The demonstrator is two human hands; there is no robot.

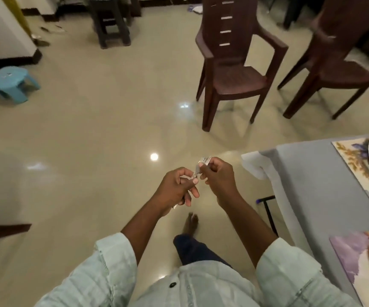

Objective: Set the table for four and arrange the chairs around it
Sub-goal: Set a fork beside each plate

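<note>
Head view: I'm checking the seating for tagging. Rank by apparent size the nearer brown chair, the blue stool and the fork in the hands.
1. Nearer brown chair, clearly largest.
2. Blue stool, though it sits about as far away.
3. Fork, smallest even though closest to the camera.

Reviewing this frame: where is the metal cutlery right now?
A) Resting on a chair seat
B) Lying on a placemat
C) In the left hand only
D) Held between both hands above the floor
D: the left hand and right hand both grip the cutlery over the floor, beside the table.
</note>
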